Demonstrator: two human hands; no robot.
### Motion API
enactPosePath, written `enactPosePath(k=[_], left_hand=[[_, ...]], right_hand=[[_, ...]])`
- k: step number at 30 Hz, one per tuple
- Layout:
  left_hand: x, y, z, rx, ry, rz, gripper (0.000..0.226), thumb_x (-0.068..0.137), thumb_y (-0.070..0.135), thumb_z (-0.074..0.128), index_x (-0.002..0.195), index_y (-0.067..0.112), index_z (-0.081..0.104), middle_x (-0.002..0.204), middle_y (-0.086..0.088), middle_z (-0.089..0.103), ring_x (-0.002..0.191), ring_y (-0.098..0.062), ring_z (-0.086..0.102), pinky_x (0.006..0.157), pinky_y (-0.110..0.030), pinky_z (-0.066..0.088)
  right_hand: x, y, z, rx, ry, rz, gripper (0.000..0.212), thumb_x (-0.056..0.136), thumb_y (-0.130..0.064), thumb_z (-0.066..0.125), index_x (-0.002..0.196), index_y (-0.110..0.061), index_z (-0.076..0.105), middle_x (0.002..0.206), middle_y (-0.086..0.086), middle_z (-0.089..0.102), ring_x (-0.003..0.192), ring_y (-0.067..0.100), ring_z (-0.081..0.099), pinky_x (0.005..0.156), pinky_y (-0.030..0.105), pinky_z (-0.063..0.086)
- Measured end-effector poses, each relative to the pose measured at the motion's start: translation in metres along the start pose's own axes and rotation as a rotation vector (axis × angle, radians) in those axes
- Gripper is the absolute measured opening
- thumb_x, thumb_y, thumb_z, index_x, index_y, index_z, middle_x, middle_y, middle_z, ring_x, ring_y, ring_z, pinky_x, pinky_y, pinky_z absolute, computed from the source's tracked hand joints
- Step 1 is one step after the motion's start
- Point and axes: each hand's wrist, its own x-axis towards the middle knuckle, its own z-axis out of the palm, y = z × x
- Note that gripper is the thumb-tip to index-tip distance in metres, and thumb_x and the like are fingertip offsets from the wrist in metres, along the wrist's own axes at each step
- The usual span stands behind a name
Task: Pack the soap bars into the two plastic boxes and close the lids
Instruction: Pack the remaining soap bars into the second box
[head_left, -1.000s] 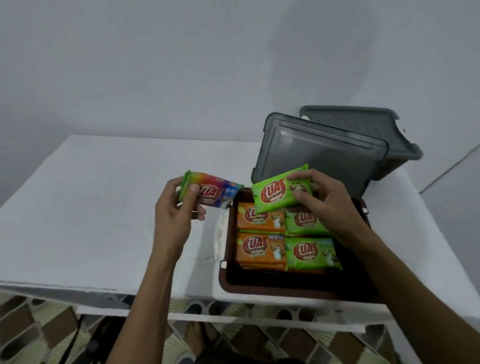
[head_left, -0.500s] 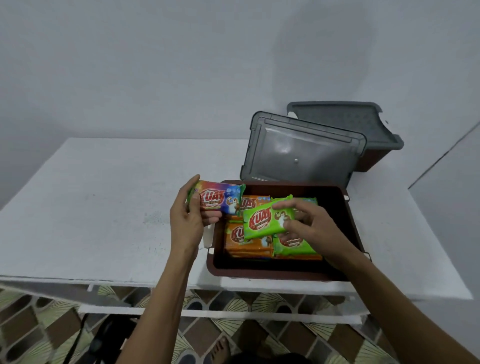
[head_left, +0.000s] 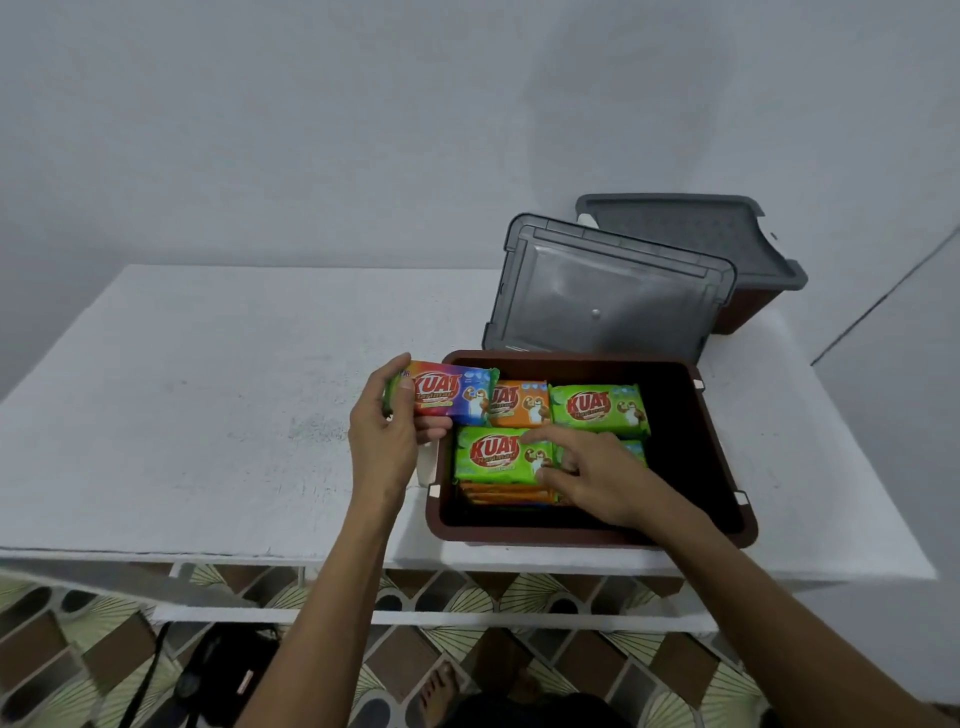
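Soap bars are seen packed in the near brown box (head_left: 724, 457), which sits at the front edge of the white table (head_left: 208, 415), its front rim almost level with that edge. Dark open room is left along the box's right side and front; the left half is filled. The right hand (head_left: 597, 478) is laid inside the box, fingers spread and pressed flat on a green bar (head_left: 491, 457), thumb at the bar's near right corner; whether the bar is gripped cannot be told. Under that bar, orange wrappers (head_left: 509, 493) are stacked; their number cannot be counted. Behind it, one orange bar (head_left: 522, 402) and one green bar (head_left: 597, 408) are seen lying flat, and part of another green bar (head_left: 631, 449) shows past the right hand's fingers. The left hand (head_left: 387, 441) is held just outside the box's left rim, a rainbow bar (head_left: 449, 395) pinched between thumb and fingers, its right end reaching over the rim. Bare tabletop is open to the left. Farther back, a grey lid (head_left: 608, 296) stands tilted behind the box. Behind it, a second brown box (head_left: 743, 312) is seen with its own grey lid (head_left: 691, 234) on top, near the table's far right corner.
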Motion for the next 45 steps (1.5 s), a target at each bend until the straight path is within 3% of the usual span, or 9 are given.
enactPosePath(k=[5,7,10,14,18,21,25,38,45], left_hand=[[-0.003,0.009,0.002,-0.09,-0.049,-0.012,0.029,0.102,0.023,0.046,0.13,0.026,0.052,0.103,-0.006,0.068,0.067,-0.016,0.072,0.059,-0.022,0.058],[-0.007,0.015,0.007,-0.142,-0.084,-0.018,0.028,0.102,0.02,0.045,0.129,0.027,0.052,0.101,-0.005,0.068,0.067,-0.016,0.072,0.06,-0.022,0.058],[-0.014,0.019,0.017,-0.173,-0.15,-0.005,0.03,0.103,0.021,0.044,0.131,0.028,0.051,0.101,-0.004,0.069,0.073,-0.02,0.073,0.063,-0.024,0.059],[-0.015,0.018,0.02,-0.088,-0.246,0.061,0.039,0.102,0.026,0.043,0.141,0.03,0.044,0.1,-0.002,0.071,0.078,-0.021,0.073,0.066,-0.027,0.06],[-0.018,0.011,0.02,0.238,-0.236,0.315,0.034,0.102,0.032,0.043,0.136,0.031,0.049,0.108,0.01,0.066,0.093,-0.004,0.067,0.069,-0.02,0.056],[-0.013,0.002,0.022,0.563,-0.131,0.554,0.032,0.1,0.027,0.044,0.13,0.023,0.056,0.121,0.002,0.06,0.109,-0.009,0.054,0.084,-0.03,0.052],[0.0,-0.014,0.026,0.805,-0.205,0.485,0.033,0.097,0.022,0.053,0.13,0.021,0.058,0.145,-0.007,0.042,0.132,-0.024,0.036,0.105,-0.037,0.037],[-0.002,-0.017,0.025,0.856,-0.225,0.471,0.029,0.097,0.025,0.053,0.124,0.02,0.061,0.15,-0.008,0.038,0.134,-0.028,0.034,0.106,-0.043,0.037],[0.003,-0.018,0.027,0.846,-0.227,0.441,0.033,0.096,0.029,0.055,0.128,0.023,0.058,0.15,-0.006,0.038,0.134,-0.027,0.036,0.106,-0.046,0.038]], right_hand=[[0.006,-0.012,-0.005,0.13,0.326,-0.065,0.034,0.096,-0.024,0.058,0.13,-0.024,0.052,0.05,-0.008,0.048,0.044,0.005,0.048,0.048,0.018,0.04],[0.012,-0.024,-0.009,0.419,0.308,-0.026,0.037,0.096,-0.023,0.058,0.132,-0.026,0.049,0.069,-0.005,0.064,0.058,0.005,0.064,0.053,0.016,0.05],[0.02,-0.036,-0.013,0.849,0.202,0.054,0.039,0.095,-0.02,0.06,0.132,-0.026,0.052,0.105,0.008,0.068,0.09,0.022,0.072,0.075,0.036,0.061],[0.017,-0.033,-0.015,0.981,0.274,0.055,0.02,0.092,-0.008,0.062,0.112,-0.012,0.065,0.103,0.016,0.067,0.082,0.029,0.069,0.069,0.032,0.058],[-0.004,-0.02,-0.033,0.892,0.36,0.059,0.015,0.092,-0.007,0.06,0.105,-0.01,0.067,0.102,0.013,0.07,0.08,0.024,0.068,0.066,0.031,0.057],[-0.03,-0.008,-0.05,0.75,0.362,0.076,0.016,0.093,-0.008,0.059,0.105,-0.016,0.067,0.102,0.006,0.07,0.082,0.024,0.069,0.068,0.032,0.061],[-0.052,0.01,-0.059,0.601,0.304,0.184,0.017,0.094,-0.013,0.059,0.106,-0.023,0.065,0.112,0.002,0.063,0.096,0.018,0.067,0.065,0.026,0.059],[-0.042,0.032,-0.039,0.064,0.173,0.328,0.015,0.098,-0.022,0.054,0.111,-0.028,0.058,0.131,0.008,0.055,0.111,0.024,0.059,0.077,0.028,0.056],[-0.031,0.023,-0.044,-0.434,0.082,0.276,0.045,0.096,-0.046,0.05,0.138,-0.035,0.038,0.132,0.006,0.051,0.112,0.022,0.058,0.089,0.034,0.051]])
